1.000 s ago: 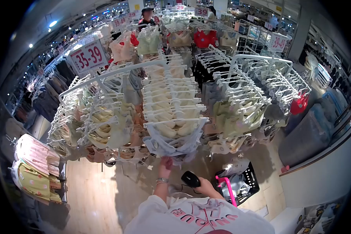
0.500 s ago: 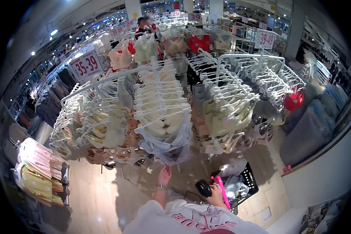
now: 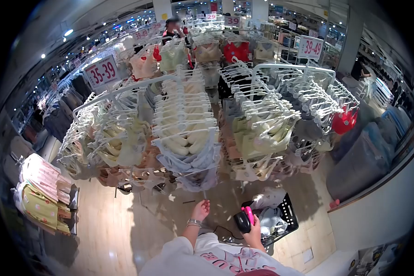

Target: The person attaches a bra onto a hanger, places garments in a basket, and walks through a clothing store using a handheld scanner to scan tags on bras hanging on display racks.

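Observation:
My right hand (image 3: 253, 232) is closed on a black rounded device (image 3: 242, 222), with a bright pink strip-shaped piece (image 3: 248, 214) showing beside it. My left hand (image 3: 200, 211), a silver bracelet at its wrist, is raised with the fingers curled in; nothing shows in them. Just beyond its fingertips hang light blue bras (image 3: 188, 168), at the near end of a row of cream bras (image 3: 185, 120) on white hangers. Close past my right hand a black basket (image 3: 290, 212) on the floor holds a light grey garment (image 3: 272, 221) and other pale items.
A white rack (image 3: 292, 66) of green bras (image 3: 257, 138) extends to the right. Pink and yellow clothes (image 3: 41, 193) hang at the lower left. A white counter (image 3: 377, 207) borders the right side. A person (image 3: 172, 28) stands behind the racks, near price signs (image 3: 101, 72).
My left hand has shifted slightly right and down, its fingers more curled. The black device has turned more upright, and less of the pink piece shows. The view has shifted a little.

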Motion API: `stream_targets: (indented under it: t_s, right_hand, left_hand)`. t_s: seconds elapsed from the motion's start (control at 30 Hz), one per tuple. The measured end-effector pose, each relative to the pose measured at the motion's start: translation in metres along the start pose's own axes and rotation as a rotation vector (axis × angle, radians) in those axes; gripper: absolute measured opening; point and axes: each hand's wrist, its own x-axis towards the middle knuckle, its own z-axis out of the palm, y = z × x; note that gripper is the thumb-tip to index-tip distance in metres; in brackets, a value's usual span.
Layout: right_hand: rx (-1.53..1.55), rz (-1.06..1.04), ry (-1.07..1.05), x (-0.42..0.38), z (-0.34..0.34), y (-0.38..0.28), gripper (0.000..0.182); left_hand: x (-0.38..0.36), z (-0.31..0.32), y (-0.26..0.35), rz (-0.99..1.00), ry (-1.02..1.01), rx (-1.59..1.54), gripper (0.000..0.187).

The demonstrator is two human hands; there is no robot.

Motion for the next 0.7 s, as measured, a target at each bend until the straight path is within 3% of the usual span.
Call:
stream_targets:
  t_s: [0.27,0.37,0.57,0.7]
  right_hand:
    - [-0.047,0.008,-0.049,0.03,0.012,0.003,0.052]
    - [-0.01,0.143,-0.03,0.037,0.01,-0.018,0.052]
    - [-0.187,0.17,-0.054,0.04,0.014,-0.027,0.06]
    - [-0.238,0.209,-0.027,0.045,0.019,-0.034,0.058]
  left_hand:
    - [0.01,-0.022,0.034,0.069,0.09,-0.107,0.013]
    - [0.02,-0.021,0.062,0.152,0.093,-0.138,0.013]
    - [0.02,0.021,0.125,0.418,0.094,0.104,0.018]
    - [0.009,0.047,0.163,0.308,0.042,0.545,0.021]
